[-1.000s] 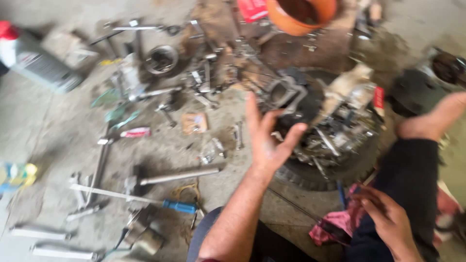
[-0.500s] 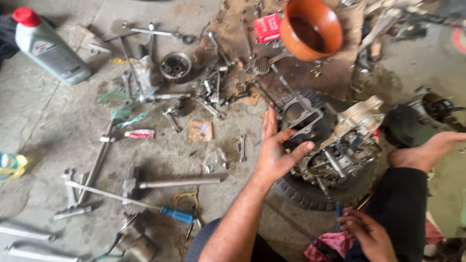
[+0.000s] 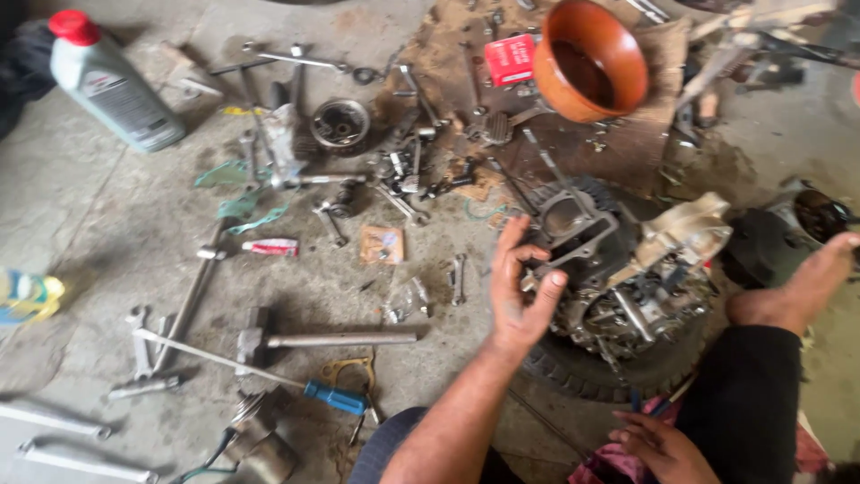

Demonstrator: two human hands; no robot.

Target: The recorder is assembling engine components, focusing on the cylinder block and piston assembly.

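The left hand [image 3: 520, 291] is raised with its fingers spread and curled, the fingertips touching the near edge of the engine block [image 3: 618, 269], thumb out to the right against a metal part; it grips nothing firmly that can be made out. The right hand [image 3: 658, 448] lies low at the bottom edge, fingers loosely bent over a pink rag [image 3: 609, 466], and whether it grasps the cloth cannot be told. The engine block sits on a black tyre [image 3: 582, 372], with a square cylinder piece [image 3: 573, 215] on its upper left. A bare foot [image 3: 797, 287] rests just right of the engine. Further out on the concrete floor [image 3: 81, 224] lie a hammer [image 3: 313, 341], a blue-handled screwdriver [image 3: 269, 376], a small wrench [image 3: 457, 278] and scattered spanners. An orange bowl [image 3: 591, 58] stands beyond the engine beside a red box [image 3: 509, 58], and a grey oil bottle [image 3: 112, 85] with a red cap stands at far left.
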